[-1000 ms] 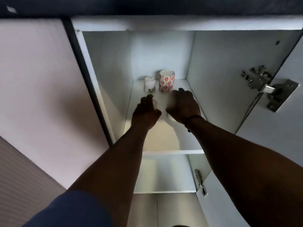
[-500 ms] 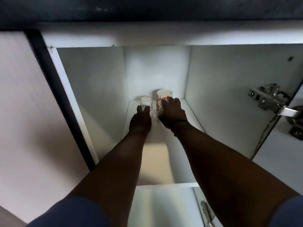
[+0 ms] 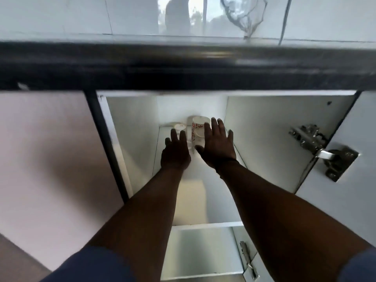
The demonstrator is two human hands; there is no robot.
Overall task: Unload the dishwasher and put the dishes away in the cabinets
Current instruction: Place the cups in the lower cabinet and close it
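Open cabinet, upper shelf (image 3: 195,192) | red-patterned mug (image 3: 198,127) and small glass (image 3: 180,127) upright at the back, mouths up | left hand (image 3: 176,153) and right hand (image 3: 217,147) spread flat, fingers extended, holding nothing.

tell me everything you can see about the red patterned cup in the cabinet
The red patterned cup is a tall white cylinder, apparently ceramic, with a small red motif on its side. It stands upright, open end up, at the back of the cabinet shelf, right of a smaller pale cup. A clear glass seems to stand just in front of it. The right hand, fingers spread, hides its right side; contact is unclear.
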